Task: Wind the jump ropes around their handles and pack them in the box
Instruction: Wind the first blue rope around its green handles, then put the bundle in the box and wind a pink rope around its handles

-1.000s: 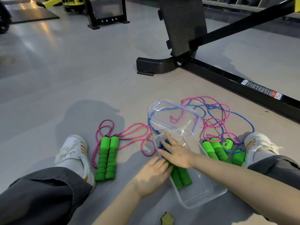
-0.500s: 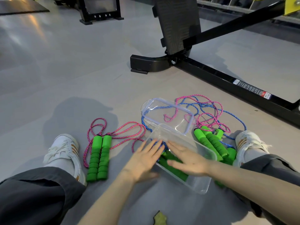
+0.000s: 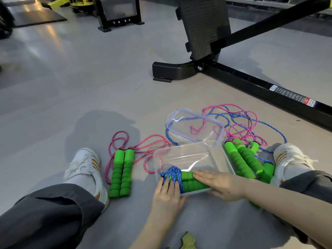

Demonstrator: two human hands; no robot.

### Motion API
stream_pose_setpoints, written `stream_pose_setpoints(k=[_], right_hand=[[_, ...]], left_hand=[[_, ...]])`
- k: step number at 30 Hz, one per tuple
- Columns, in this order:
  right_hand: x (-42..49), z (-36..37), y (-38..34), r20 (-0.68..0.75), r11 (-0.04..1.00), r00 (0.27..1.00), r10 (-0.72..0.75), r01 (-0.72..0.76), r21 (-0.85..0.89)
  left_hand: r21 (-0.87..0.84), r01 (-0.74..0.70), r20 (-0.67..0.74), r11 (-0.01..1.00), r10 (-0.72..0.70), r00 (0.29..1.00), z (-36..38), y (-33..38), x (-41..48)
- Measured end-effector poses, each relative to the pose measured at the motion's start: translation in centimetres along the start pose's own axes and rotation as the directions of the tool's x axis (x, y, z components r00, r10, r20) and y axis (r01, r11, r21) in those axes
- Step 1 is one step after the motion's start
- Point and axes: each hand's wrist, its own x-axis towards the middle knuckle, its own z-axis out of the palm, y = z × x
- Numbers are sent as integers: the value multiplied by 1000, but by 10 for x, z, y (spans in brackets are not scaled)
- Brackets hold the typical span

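My left grip (image 3: pixel 166 194) lies flat with straight fingers on the blue rope (image 3: pixel 173 172), which is wound round a pair of green handles (image 3: pixel 190 186). It holds nothing. My right grip (image 3: pixel 219 184) is just to the right of it, also open, palm down on those handles with the fingers pointing at the left grip. The wound bundle lies in the near side of the clear box (image 3: pixel 181 147), under both grips. The box stands on the floor (image 3: pixel 89 87). Its lid (image 3: pixel 197 115) lies just beyond it. Left of my left grip lies a pink rope (image 3: pixel 122 173), unwound. Right of and beyond my right grip sits a tangle (image 3: pixel 240 123) of pink and blue cord with more green handles.
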Motion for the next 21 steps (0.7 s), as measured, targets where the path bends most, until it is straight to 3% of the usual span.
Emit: stream_pose_setpoints(k=[3,6,8,10,13,18,20,21], right_hand=[[-5,-5,-4,-19,999,1000,25,-26,-30],[2,-29,-19,-129,995,991,32,-44,-90],[19,-51,-29,-246,980,969,-20,-30,-199],[43,-74,-45,-322,955,945,-55,-44,-292],[89,-90,-71,-302,942,941,-153,47,-331],[155,-93,-101,-165,926,982,-90,21,-376],[178,-89,-107,-112,905,989,-99,43,-423],[187,-88,-110,-97,887,989,-113,57,-459]], left_hand=[[-165,-6,-152,986,-20,988,-12,-13,-1],[-167,67,-213,984,-103,972,-24,-41,5],[-129,264,-120,956,-279,953,-28,-65,9],[-124,445,158,887,-425,891,-34,-82,8],[-27,563,319,826,-527,788,-18,-99,-3],[55,670,391,741,-633,668,-13,-104,2],[44,595,334,803,-573,749,-7,-113,-4],[95,534,414,840,-521,746,-4,-119,-13]])
